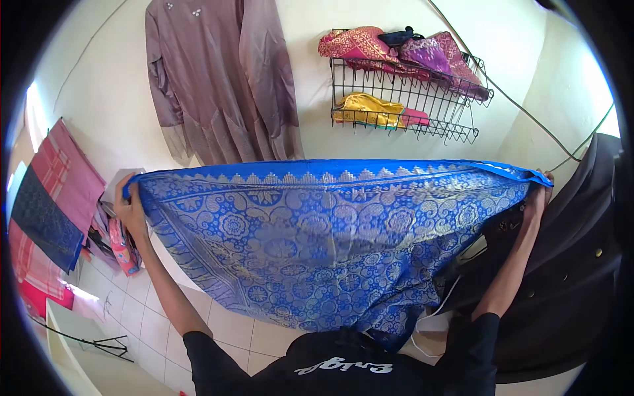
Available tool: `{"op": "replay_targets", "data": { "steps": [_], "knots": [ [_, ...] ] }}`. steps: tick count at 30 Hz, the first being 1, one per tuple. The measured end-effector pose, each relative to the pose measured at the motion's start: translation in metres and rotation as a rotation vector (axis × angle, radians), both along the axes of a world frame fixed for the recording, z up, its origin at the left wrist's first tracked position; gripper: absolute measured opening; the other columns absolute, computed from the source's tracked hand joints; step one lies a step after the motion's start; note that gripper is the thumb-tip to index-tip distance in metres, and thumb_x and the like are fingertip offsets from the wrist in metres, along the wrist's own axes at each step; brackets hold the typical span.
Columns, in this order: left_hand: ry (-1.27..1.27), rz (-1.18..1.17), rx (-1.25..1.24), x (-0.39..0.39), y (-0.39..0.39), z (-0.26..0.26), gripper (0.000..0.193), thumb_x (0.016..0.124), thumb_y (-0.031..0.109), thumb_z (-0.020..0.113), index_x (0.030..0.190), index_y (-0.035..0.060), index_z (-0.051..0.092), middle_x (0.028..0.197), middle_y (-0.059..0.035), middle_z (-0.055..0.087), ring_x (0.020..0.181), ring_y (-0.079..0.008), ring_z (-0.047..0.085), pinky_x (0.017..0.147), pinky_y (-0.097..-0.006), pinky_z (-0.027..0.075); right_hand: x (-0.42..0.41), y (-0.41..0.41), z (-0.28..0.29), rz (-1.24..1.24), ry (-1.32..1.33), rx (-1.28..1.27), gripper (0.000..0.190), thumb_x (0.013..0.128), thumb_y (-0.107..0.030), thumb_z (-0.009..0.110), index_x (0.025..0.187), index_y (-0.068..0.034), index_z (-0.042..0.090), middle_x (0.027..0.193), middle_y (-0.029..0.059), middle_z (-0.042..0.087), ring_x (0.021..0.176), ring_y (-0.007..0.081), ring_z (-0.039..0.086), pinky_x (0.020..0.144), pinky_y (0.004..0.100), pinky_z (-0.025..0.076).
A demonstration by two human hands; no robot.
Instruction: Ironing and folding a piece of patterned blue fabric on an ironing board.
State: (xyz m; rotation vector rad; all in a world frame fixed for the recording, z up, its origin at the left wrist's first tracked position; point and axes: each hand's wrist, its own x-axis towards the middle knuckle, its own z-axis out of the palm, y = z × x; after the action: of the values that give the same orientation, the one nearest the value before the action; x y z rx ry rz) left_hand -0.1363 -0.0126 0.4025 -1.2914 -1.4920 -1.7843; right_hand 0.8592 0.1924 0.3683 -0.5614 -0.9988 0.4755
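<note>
A blue cloth with a silvery woven floral pattern (317, 232) is stretched wide in front of me, its plain blue edge along the top. My left hand (131, 203) grips the upper left corner. At the upper right corner, my right hand (541, 190) holds the other end, its fingers partly hidden behind the fabric. Between the hands the top edge runs nearly straight, and the lower part hangs in folds towards my body, bunched at the lower right.
A mauve satin garment (223, 84) hangs on the wall ahead. Right of it, a black wire rack (391, 86) holds folded pink, purple and yellow cloths. Dark clothing (559, 277) hangs at my right. Cloths on a rack (54, 198) stand at left, above the tiled floor (228, 324).
</note>
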Motion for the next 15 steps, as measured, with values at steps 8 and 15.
{"op": "replay_targets", "data": {
  "steps": [8,15],
  "knots": [
    [-0.059,-0.029,-0.264,-0.016,0.019,-0.035,0.014,0.09,0.001,0.061,0.103,-0.0022,0.064,0.099,-0.0053,0.064,0.094,-0.0147,0.059,0.088,-0.0272,0.045,-0.071,-0.026,0.042,-0.045,0.095,-0.162,0.019,0.1,-0.021,0.056,0.115,-0.01,0.061,0.097,0.002,0.066,0.091,0.0145,0.064,0.08,0.0285,0.051],
    [-0.353,-0.39,-0.198,-0.1,-0.035,-0.07,0.017,0.089,-0.003,0.063,0.106,-0.0004,0.062,0.099,-0.0066,0.062,0.091,-0.0141,0.06,0.086,-0.0248,0.047,-0.043,-0.038,0.019,-0.031,0.055,-0.069,0.03,0.102,-0.022,0.053,0.13,-0.013,0.051,0.119,0.0031,0.06,0.107,0.0185,0.06,0.089,0.0342,0.05]
  ]
}}
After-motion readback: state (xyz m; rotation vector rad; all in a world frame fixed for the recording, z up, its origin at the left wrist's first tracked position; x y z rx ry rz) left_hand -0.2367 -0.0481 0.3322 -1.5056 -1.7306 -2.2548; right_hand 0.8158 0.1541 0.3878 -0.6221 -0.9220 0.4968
